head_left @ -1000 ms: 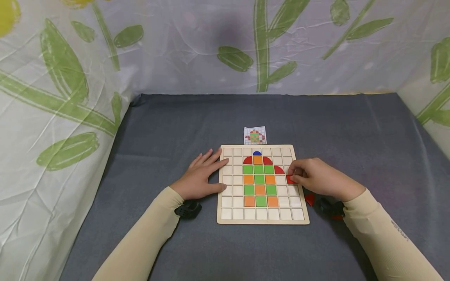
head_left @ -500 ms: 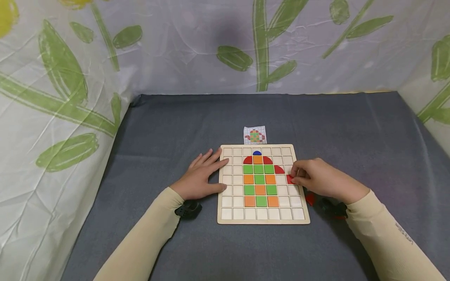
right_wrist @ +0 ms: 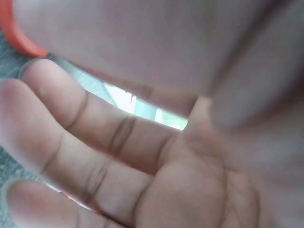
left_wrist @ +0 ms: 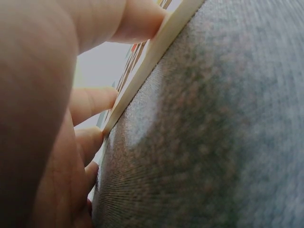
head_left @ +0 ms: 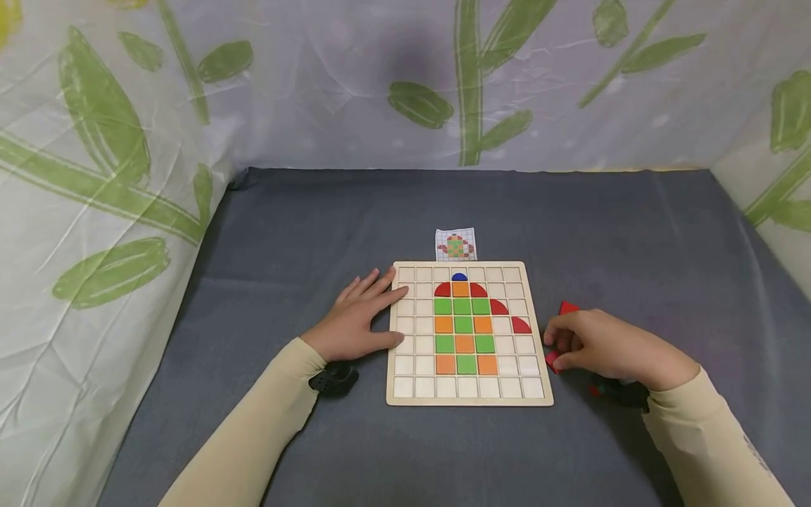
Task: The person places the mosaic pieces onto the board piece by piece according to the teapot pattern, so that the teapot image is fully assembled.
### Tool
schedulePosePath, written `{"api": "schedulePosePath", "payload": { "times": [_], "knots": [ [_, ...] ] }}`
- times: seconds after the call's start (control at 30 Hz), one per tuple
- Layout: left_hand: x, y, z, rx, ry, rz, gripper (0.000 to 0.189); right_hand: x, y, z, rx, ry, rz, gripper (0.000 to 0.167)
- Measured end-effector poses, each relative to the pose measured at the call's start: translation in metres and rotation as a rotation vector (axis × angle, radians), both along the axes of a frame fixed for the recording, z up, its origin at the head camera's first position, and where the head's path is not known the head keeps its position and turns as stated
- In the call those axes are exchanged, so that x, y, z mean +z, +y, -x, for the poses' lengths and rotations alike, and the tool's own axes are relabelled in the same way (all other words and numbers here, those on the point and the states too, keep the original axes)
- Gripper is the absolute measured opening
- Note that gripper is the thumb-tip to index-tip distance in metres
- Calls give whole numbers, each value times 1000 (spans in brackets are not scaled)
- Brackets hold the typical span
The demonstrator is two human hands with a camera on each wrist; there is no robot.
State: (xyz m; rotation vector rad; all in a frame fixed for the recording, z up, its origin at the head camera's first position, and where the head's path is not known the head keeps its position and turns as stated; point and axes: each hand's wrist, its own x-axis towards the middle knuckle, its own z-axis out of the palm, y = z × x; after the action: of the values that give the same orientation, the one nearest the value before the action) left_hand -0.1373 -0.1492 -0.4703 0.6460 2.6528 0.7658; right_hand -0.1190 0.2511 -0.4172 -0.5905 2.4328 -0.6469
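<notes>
A pale wooden grid board (head_left: pixel 469 402) lies on the dark cloth. Green and orange square tiles fill its middle columns, with a blue half-round tile (head_left: pixel 459 277) above them. Red quarter-round tiles, including the rightmost one (head_left: pixel 522 325), step down the right side. My left hand (head_left: pixel 355 317) rests spread at the board's left edge, its fingertips on the frame. Just off the right edge is my right hand (head_left: pixel 608 345), fingers loosely bent, thumb tip at a red piece (head_left: pixel 552 361) on the cloth. In the right wrist view an orange-red rim (right_wrist: pixel 19 35) shows beside the thumb.
A small printed card (head_left: pixel 455 245) with a coloured grid picture lies against the board's far edge. Another red piece (head_left: pixel 568 307) lies beyond my right hand, and more red (head_left: pixel 594 389) peeks out under the right wrist. A patterned curtain (head_left: pixel 329 91) encloses the table.
My right hand has let go of the red quarter-round tile in the right column and moved right, off the board, to the loose red pieces. The left hand stays at the board's edge.
</notes>
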Motion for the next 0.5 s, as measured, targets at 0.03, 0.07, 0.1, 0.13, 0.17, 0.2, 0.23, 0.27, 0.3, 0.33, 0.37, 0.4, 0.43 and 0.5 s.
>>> {"api": "schedulePosePath", "payload": {
  "times": [0.03,0.07,0.1,0.13,0.17,0.2,0.23,0.27,0.3,0.33,0.37,0.4,0.43,0.5],
  "knots": [
    [0,0,0,1,0,3,83,0,0,0,1,-4,0,20],
    [0,0,1,2,1,5,83,-1,0,0,1,-4,-2,21],
    [0,0,1,3,1,5,83,-1,0,-1,0,-2,-6,21],
    [0,0,1,3,2,6,83,-1,0,-1,-2,-2,-8,21],
    [0,0,1,3,3,6,83,-2,0,-1,-4,-1,-11,21],
    [0,0,1,4,3,4,83,-2,0,-1,-6,2,-14,21],
    [-1,0,1,3,4,2,83,-2,0,-1,-10,3,-17,21],
    [0,0,1,2,4,0,82,-3,0,-2,-13,5,-20,21],
    [-1,0,1,1,4,0,82,-3,0,-2,-16,8,-22,21],
    [-1,0,1,0,3,-3,82,-3,0,-2,-20,12,-25,21],
    [-1,0,1,0,2,-4,82,-3,0,-2,-22,19,-26,21],
    [-1,0,1,-1,3,-5,82,-3,0,-3,-25,27,-27,21],
    [-1,0,1,-1,3,-6,82,-3,0,-3,-30,34,-30,21],
    [-1,0,0,-4,5,-6,82,-3,-1,-3,-32,53,-31,21]
  ]
}}
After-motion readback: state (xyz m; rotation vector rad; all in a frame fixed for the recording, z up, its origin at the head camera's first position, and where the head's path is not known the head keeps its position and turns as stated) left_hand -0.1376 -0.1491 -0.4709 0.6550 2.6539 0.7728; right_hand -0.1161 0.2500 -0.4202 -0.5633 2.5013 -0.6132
